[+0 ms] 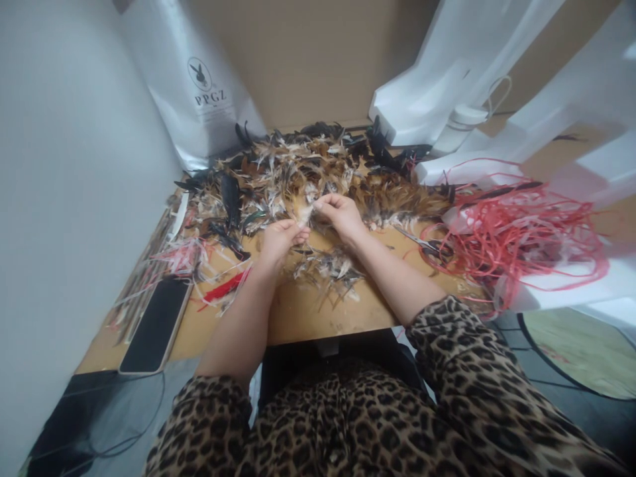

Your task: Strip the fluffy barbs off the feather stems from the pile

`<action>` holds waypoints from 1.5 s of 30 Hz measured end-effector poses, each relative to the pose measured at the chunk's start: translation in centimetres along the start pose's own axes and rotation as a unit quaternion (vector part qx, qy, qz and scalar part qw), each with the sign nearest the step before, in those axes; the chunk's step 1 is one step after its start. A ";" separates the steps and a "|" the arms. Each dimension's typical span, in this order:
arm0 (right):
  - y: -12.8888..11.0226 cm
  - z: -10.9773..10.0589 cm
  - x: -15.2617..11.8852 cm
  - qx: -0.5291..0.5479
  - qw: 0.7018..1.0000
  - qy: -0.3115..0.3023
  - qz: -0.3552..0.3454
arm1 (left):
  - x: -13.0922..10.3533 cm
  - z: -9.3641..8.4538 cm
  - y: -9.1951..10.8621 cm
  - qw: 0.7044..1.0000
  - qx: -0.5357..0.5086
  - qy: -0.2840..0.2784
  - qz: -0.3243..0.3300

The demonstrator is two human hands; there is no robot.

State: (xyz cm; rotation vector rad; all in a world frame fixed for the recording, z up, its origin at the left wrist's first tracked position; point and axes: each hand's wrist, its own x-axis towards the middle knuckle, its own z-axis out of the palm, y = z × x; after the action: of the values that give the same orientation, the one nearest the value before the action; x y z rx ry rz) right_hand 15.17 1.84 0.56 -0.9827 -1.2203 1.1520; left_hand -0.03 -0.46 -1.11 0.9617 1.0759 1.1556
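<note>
My left hand and my right hand are close together over the table, fingers pinched. Between them a pale yellowish feather stands up, its white fluffy base at my fingertips. Both hands seem to grip it near that base. Just behind lies a wide pile of brown, white and black feathers. Below my hands, a smaller heap of loose greyish feathers rests on the wooden tabletop.
A phone lies at the left edge near thin sticks and a red strip. Scissors sit right of my forearm, beside tangled red strings. A white bag stands behind left; a white lidded container stands behind right.
</note>
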 end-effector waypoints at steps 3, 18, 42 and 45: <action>-0.2 -0.9 0.3 0.086 0.993 -0.062 0.046 | 0.3 -0.5 -0.1 0.999 -0.041 0.008 0.004; 0.0 -0.7 -0.2 -0.132 0.973 0.084 -0.170 | 0.4 -1.0 0.1 0.971 -0.195 -0.085 -0.107; -1.0 0.2 -1.3 -0.166 0.945 -0.247 -0.135 | 1.0 -1.3 1.2 0.975 -0.212 0.047 0.046; -1.3 -0.1 -1.1 -0.174 0.936 -0.282 -0.120 | 1.1 -1.4 1.0 0.984 -0.150 0.051 0.085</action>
State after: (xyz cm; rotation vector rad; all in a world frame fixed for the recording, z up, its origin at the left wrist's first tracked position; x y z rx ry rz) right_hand 15.48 0.52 1.62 -0.7403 -2.0018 1.0737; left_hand -1.56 0.80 -0.62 0.7737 0.8801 1.4743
